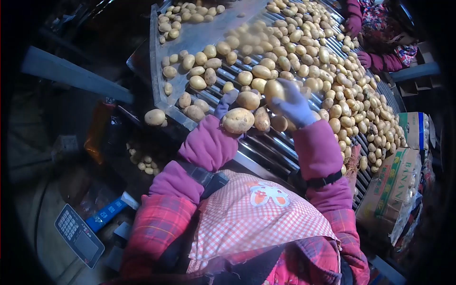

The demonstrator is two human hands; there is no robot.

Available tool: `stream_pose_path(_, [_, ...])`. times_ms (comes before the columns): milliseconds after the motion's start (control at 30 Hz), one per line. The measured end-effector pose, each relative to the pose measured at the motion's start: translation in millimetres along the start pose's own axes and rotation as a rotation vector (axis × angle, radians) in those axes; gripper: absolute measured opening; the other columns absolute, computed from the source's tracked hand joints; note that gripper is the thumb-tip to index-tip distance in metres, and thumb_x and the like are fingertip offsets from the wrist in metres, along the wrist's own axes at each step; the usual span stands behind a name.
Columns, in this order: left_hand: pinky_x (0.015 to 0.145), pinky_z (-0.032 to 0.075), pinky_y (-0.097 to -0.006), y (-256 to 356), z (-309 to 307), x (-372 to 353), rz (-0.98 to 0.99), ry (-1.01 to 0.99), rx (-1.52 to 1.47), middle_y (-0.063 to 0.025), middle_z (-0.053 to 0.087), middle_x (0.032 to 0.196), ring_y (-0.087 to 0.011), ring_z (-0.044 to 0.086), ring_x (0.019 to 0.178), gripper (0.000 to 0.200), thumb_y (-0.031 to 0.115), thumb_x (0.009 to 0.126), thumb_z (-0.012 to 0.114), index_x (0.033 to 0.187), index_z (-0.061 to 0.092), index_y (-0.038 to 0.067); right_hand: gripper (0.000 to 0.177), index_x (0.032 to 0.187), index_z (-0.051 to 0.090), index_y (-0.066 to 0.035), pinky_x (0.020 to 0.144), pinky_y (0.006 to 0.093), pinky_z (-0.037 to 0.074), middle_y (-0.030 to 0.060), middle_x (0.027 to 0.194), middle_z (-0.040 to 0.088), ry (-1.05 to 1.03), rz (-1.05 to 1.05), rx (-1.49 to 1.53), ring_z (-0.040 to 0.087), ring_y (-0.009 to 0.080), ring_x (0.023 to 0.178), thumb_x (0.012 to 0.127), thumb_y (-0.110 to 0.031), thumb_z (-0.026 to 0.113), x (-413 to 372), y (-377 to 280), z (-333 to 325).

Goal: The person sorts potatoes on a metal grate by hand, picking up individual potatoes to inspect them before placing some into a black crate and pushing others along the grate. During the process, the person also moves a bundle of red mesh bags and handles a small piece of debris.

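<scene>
My left hand (226,104), in a purple glove, is turned up at the lower edge of a roller conveyor (278,147). A large potato (238,120) rests in its palm, with another potato (248,99) against it; most of the fingers are hidden beneath them. Just to the right, my right hand (295,105), gloved the same way, grips a yellow potato (274,91) between thumb and fingers. A brownish, tapered potato (261,118) lies between the two hands.
Many loose potatoes (351,104) cover the rollers. Across the conveyor, a co-worker's gloved hands (354,24) touch the pile. Cardboard boxes (392,183) stand at right. At lower left is a scale display with keypad (80,235); a metal bar (76,73) juts in at left.
</scene>
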State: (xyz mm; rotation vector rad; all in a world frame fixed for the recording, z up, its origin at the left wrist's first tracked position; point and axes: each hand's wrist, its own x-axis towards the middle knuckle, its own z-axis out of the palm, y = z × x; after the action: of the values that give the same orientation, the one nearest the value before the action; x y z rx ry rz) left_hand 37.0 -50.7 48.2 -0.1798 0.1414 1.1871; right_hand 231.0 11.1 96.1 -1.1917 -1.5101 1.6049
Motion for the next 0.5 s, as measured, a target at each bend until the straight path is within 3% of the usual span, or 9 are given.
stream_pose_path(167, [0.097, 0.046, -0.0433, 4, 3, -6, -0.054, -0.083, 0.000, -0.0160, 0.057, 0.122, -0.0289, 0.057, 0.110, 0.054, 0.041, 0.090, 0.050, 0.128, 0.051, 0.003, 0.061, 0.138, 0.042, -0.006, 0.104, 0.0308, 0.036, 0.0086, 0.129, 0.052, -0.026, -0.202, -0.039, 0.048, 0.0183, 0.121, 0.084, -0.013, 0.068, -19, -2, 23])
stream_pose_path(233, [0.091, 0.051, -0.0466, 11, 9, -20, -0.131, -0.234, 0.148, -0.0175, 0.058, 0.121, -0.0335, 0.061, 0.105, 0.046, 0.018, 0.085, 0.064, 0.127, 0.052, 0.003, 0.060, 0.138, 0.042, -0.006, 0.104, 0.0306, 0.035, 0.0091, 0.127, 0.054, -0.009, -0.086, -0.039, 0.047, 0.0177, 0.121, 0.085, -0.016, 0.068, -25, -14, 26])
stream_pose_path(267, [0.086, 0.053, -0.0451, 7, 13, -28, 0.009, -0.305, 0.425, -0.0179, 0.057, 0.122, -0.0336, 0.061, 0.104, 0.049, 0.007, 0.081, 0.066, 0.127, 0.051, 0.000, 0.058, 0.137, 0.044, -0.006, 0.101, 0.0308, 0.039, 0.0100, 0.124, 0.055, -0.041, -0.134, 0.050, 0.050, 0.0172, 0.117, 0.086, -0.018, 0.068, -23, -12, 24])
stream_pose_path(300, [0.086, 0.053, -0.0431, 6, 26, -32, -0.024, -0.428, 0.399, -0.0177, 0.057, 0.122, -0.0307, 0.060, 0.105, 0.044, -0.002, 0.079, 0.066, 0.121, 0.055, -0.001, 0.053, 0.134, 0.046, -0.004, 0.094, 0.0300, 0.043, 0.0104, 0.120, 0.057, 0.025, -0.061, -0.034, 0.053, 0.0159, 0.109, 0.087, -0.018, 0.066, -25, -22, 26])
stream_pose_path(367, [0.084, 0.054, -0.0415, 7, 8, -34, 0.280, -0.596, 0.585, -0.0162, 0.058, 0.119, -0.0270, 0.061, 0.103, 0.040, 0.001, 0.075, 0.074, 0.111, 0.057, 0.002, 0.039, 0.124, 0.054, -0.003, 0.084, 0.0269, 0.046, 0.0067, 0.107, 0.062, 0.088, 0.005, -0.093, 0.056, 0.0138, 0.099, 0.089, -0.020, 0.063, -21, -27, 30])
stream_pose_path(400, [0.091, 0.050, -0.0434, -4, -68, 8, 0.211, -0.631, 0.531, -0.0127, 0.057, 0.123, -0.0247, 0.058, 0.110, 0.039, 0.018, 0.090, 0.056, 0.128, 0.050, 0.009, 0.033, 0.119, 0.059, -0.003, 0.083, 0.0264, 0.046, 0.0043, 0.103, 0.063, 0.061, -0.036, -0.071, 0.056, 0.0125, 0.096, 0.091, -0.021, 0.061, -19, -24, 36])
stream_pose_path(433, [0.099, 0.043, -0.0433, -6, -78, 7, 0.198, -0.848, 0.165, -0.0058, 0.056, 0.126, -0.0157, 0.053, 0.115, 0.040, 0.029, 0.093, 0.053, 0.129, 0.050, 0.013, 0.030, 0.116, 0.061, -0.003, 0.084, 0.0263, 0.046, 0.0028, 0.102, 0.063, 0.074, -0.066, -0.179, 0.056, 0.0118, 0.095, 0.092, -0.020, 0.060, -19, -28, 47])
stream_pose_path(467, [0.099, 0.043, -0.0433, 11, -71, -14, 0.251, -0.849, 0.187, -0.0058, 0.056, 0.126, -0.0157, 0.053, 0.115, 0.040, 0.029, 0.093, 0.053, 0.129, 0.050, 0.013, 0.029, 0.115, 0.063, -0.003, 0.085, 0.0271, 0.045, 0.0023, 0.102, 0.063, 0.002, -0.096, -0.198, 0.056, 0.0123, 0.095, 0.092, -0.021, 0.059, -20, -31, 57])
stream_pose_path(500, [0.098, 0.039, -0.0427, 25, -49, -42, 0.418, -0.722, 0.607, -0.0008, 0.056, 0.124, -0.0142, 0.052, 0.112, 0.042, 0.036, 0.090, 0.055, 0.128, 0.052, 0.019, 0.031, 0.116, 0.063, -0.003, 0.086, 0.0280, 0.045, 0.0031, 0.102, 0.063, -0.068, -0.150, -0.208, 0.056, 0.0126, 0.095, 0.094, -0.023, 0.057, -14, -23, 55])
